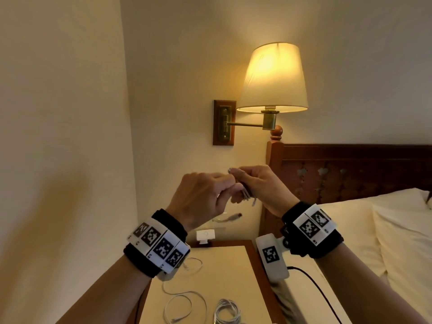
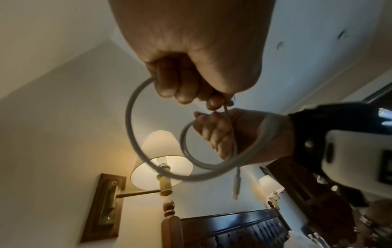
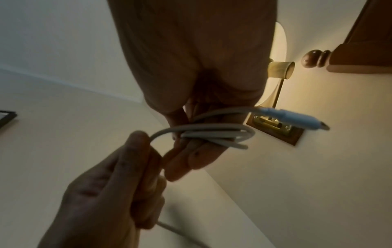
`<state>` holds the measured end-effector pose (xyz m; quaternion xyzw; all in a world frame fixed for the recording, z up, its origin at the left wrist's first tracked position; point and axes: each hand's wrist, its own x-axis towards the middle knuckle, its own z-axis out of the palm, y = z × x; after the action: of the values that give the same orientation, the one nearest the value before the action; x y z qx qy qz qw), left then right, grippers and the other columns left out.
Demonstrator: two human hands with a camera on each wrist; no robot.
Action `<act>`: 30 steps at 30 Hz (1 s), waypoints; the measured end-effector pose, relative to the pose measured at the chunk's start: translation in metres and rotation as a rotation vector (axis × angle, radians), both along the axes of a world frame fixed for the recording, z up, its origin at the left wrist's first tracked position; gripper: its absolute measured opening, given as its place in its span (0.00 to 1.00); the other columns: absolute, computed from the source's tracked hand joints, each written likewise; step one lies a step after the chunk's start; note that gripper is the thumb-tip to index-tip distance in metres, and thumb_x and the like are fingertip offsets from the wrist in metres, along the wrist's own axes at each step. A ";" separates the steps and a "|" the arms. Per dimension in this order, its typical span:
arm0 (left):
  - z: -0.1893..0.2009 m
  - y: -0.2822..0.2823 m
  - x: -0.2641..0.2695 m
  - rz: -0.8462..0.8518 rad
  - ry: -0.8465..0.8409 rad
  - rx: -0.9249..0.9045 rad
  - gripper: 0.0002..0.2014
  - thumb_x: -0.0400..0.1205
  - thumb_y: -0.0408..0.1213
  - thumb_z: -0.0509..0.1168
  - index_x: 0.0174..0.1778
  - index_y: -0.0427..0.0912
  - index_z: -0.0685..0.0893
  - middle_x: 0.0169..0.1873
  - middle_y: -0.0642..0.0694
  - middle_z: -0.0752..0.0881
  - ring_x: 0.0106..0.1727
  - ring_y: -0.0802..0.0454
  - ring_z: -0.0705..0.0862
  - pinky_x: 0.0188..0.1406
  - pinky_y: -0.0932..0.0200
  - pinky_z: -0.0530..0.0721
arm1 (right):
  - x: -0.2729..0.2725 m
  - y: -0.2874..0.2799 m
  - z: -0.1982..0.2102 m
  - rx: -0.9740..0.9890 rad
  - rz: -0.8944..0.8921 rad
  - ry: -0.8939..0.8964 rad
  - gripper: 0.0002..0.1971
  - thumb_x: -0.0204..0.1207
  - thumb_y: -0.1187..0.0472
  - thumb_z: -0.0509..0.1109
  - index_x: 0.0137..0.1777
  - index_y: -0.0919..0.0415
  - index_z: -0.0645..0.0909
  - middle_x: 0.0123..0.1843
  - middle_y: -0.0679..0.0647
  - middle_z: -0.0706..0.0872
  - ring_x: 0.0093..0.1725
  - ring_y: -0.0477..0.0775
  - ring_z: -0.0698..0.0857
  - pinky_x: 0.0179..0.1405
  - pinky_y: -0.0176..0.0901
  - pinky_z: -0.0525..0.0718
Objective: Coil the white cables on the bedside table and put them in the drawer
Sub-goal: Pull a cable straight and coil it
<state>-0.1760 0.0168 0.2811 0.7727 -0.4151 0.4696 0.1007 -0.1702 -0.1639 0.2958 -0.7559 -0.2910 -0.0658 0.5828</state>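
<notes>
Both hands are raised in front of the wall, above the bedside table (image 1: pixel 233 277). My right hand (image 1: pixel 240 176) holds a white cable (image 1: pixel 247 195) wound in several loops round its fingers (image 3: pixel 197 156). One plug (image 3: pixel 297 120) sticks out of that bundle. My left hand (image 1: pixel 224 185) pinches the free run of the same cable (image 2: pixel 131 117), which arcs in a wide loop to the right hand (image 2: pixel 222 134). Another plug (image 2: pixel 236 184) hangs below the coil. On the table lie a loose white cable (image 1: pixel 184 300) and a coiled white cable (image 1: pixel 228 311). The drawer is out of view.
A lit wall lamp (image 1: pixel 273 78) hangs above and behind the hands. The wooden headboard (image 1: pixel 350 169) and the bed (image 1: pixel 374 242) are to the right. A white adapter (image 1: pixel 205 236) sits at the table's back edge. The wall closes in on the left.
</notes>
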 end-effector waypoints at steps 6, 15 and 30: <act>-0.004 0.006 0.015 0.020 0.152 -0.271 0.19 0.81 0.61 0.59 0.43 0.47 0.81 0.35 0.56 0.81 0.31 0.61 0.76 0.29 0.68 0.76 | 0.000 0.005 -0.004 0.036 0.077 0.126 0.19 0.88 0.54 0.55 0.42 0.61 0.81 0.25 0.49 0.72 0.23 0.46 0.67 0.24 0.36 0.67; -0.009 0.004 0.000 -0.412 1.068 -0.464 0.20 0.85 0.51 0.53 0.41 0.39 0.80 0.26 0.51 0.77 0.28 0.58 0.72 0.34 0.65 0.71 | 0.000 0.003 -0.004 0.206 0.250 0.346 0.19 0.89 0.56 0.55 0.38 0.61 0.77 0.24 0.48 0.68 0.22 0.45 0.64 0.22 0.35 0.64; -0.013 -0.005 0.011 -0.136 0.805 -0.740 0.21 0.89 0.49 0.52 0.32 0.42 0.74 0.25 0.47 0.69 0.29 0.54 0.66 0.34 0.57 0.67 | -0.004 -0.002 -0.027 -0.235 -0.442 -0.173 0.05 0.80 0.57 0.71 0.45 0.53 0.88 0.39 0.47 0.89 0.41 0.45 0.86 0.43 0.38 0.85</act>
<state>-0.1647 0.0123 0.2677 0.7756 -0.1999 0.2439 0.5467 -0.1746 -0.1657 0.2691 -0.8552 -0.1732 -0.2218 0.4353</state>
